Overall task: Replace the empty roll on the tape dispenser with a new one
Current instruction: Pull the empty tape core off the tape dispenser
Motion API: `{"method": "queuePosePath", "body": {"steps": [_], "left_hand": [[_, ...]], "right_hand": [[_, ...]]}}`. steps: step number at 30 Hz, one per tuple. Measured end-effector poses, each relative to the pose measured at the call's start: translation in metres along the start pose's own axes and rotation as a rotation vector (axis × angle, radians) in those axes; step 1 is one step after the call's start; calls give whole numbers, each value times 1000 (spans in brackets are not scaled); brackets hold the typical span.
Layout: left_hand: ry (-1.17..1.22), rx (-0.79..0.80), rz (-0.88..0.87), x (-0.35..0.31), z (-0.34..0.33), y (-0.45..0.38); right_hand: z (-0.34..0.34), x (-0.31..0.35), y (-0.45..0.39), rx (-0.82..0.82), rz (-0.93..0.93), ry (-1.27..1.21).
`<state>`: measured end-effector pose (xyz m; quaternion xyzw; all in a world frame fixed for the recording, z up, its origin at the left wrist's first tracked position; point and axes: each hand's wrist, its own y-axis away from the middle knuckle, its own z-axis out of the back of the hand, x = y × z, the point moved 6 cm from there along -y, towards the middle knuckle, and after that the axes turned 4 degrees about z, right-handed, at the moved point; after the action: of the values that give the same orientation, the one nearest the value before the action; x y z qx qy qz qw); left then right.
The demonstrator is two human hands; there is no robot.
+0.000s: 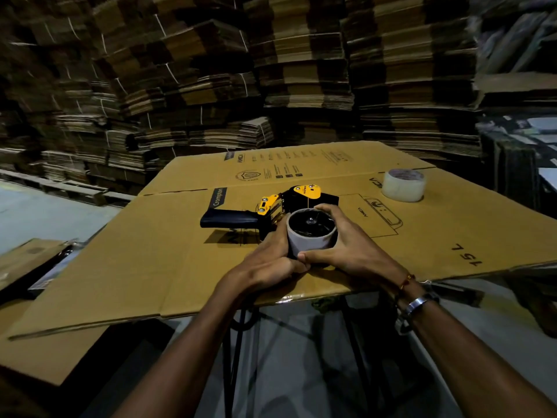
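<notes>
A black and yellow tape dispenser (271, 206) lies on its side on a flattened cardboard box (168, 260), handle pointing left. The empty grey cardboard roll (312, 238) sits on its black hub, open end up. My left hand (268, 263) grips the dispenser frame and the roll's left side from below. My right hand (346, 245) wraps the roll's right side, thumb at the front and fingers over the far rim. A new roll of clear tape (404, 185) stands on the cardboard at the far right, apart from both hands.
The cardboard sheet rests on a stand with dark metal legs (241, 342) beneath its near edge. Tall stacks of flattened cartons (271, 70) fill the background. More cardboard (33, 260) lies at the lower left over a grey floor.
</notes>
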<state>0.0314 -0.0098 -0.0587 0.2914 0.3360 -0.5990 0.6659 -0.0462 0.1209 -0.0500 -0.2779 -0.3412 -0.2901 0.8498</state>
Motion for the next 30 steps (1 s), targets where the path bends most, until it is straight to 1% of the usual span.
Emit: {"method": "queuePosePath", "body": {"steps": [4,12,18,24,30], "left_hand": [[14,33,10,0,0,0],[-31,-31,16,-3,0,0],[-68,-69,54,-1,-1,-2],[-40,-55,33,-1,1,-1],[50,-10,13,-2,3,-2]], "right_hand": [[2,2,1,-20,6,-24],[2,2,1,-30,45,-58],[3,1,0,-22,80,-71],[4,1,0,-45,99,-63],[4,4,0,-46,92,-80]]}}
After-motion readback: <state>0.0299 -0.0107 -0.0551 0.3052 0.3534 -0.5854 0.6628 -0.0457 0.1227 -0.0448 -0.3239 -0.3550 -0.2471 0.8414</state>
